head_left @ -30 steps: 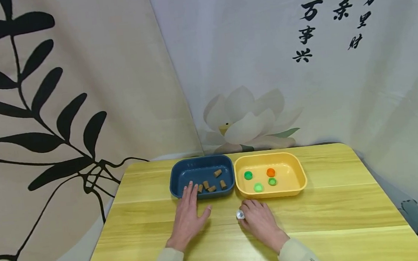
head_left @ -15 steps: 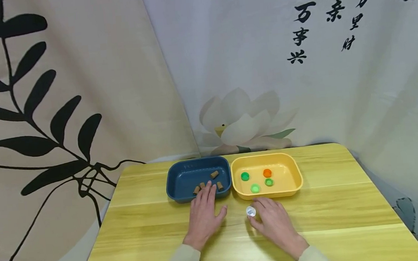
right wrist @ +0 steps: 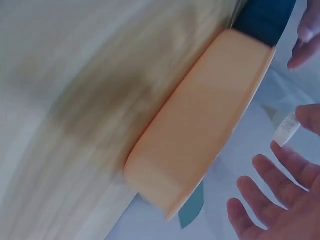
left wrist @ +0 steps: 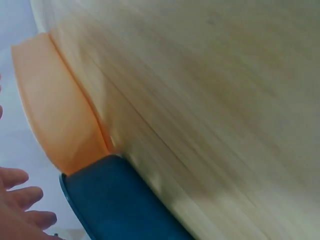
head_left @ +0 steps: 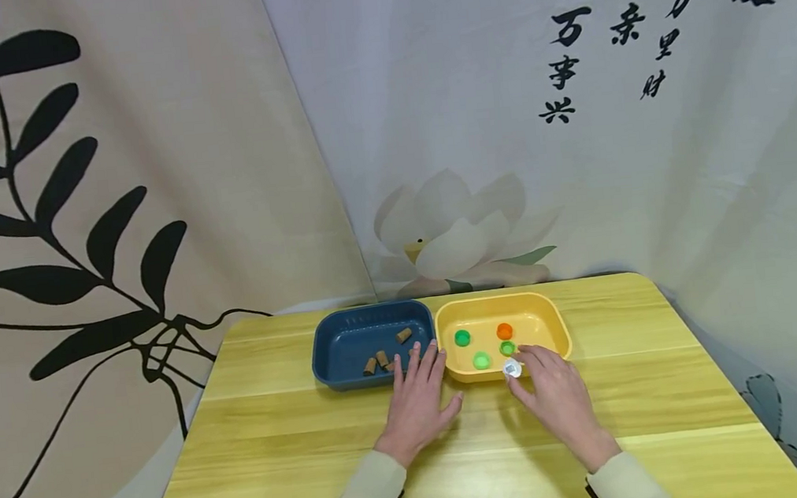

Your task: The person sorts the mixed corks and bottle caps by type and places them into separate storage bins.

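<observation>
My right hand point(head_left: 561, 402) pinches a white bottle cap point(head_left: 512, 368) between thumb and index finger, over the near edge of the yellow tray point(head_left: 560, 336). In the right wrist view the cap point(right wrist: 287, 130) shows its ridged side, the other fingers point(right wrist: 260, 200) spread apart. Inside that tray lie a dark green cap point(head_left: 462, 338), an orange cap point(head_left: 504, 331), a light green cap point(head_left: 482, 360) and a green ring-like cap point(head_left: 507, 348). My left hand point(head_left: 419, 417) has straight fingers above the near right corner of the blue tray point(head_left: 340, 357), hiding part of its contents.
Several brown corks, one of them a cork point(head_left: 404, 335) at the right, lie in the blue tray. Both trays stand side by side near the back of the wooden table point(head_left: 281, 449). Behind the table hangs a printed cloth point(head_left: 232, 137).
My right hand has carried the white cap forward and right from the table to the yellow tray's near edge. My left hand has shifted right along the blue tray. The head view has drifted slightly.
</observation>
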